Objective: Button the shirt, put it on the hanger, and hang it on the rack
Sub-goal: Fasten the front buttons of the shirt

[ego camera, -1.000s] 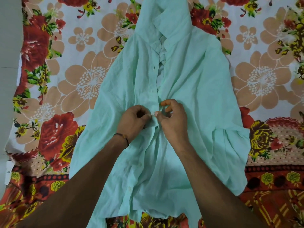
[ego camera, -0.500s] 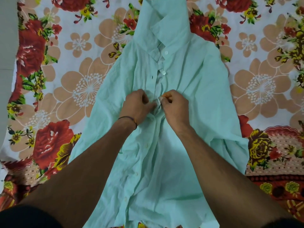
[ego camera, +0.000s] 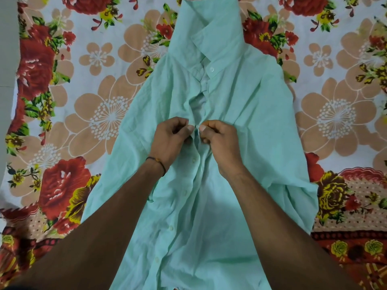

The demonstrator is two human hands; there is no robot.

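A mint-green shirt (ego camera: 247,126) lies front up on a floral bedsheet, collar at the top. My left hand (ego camera: 171,141) and my right hand (ego camera: 219,143) meet at the placket in the middle of the chest, each pinching one edge of the front, thumbs almost touching. Below my hands several white buttons (ego camera: 193,160) run down a closed placket. Above them the front gapes open up to a white button (ego camera: 211,69) near the collar. The button between my fingers is hidden. No hanger or rack is in view.
The floral bedsheet (ego camera: 104,114) with red and beige flowers spreads on all sides of the shirt. A pale wall or floor strip (ego camera: 7,59) runs along the left edge.
Both hands have moved up the placket from a lower button to a higher one, toward the collar. The view has shifted forward with them.
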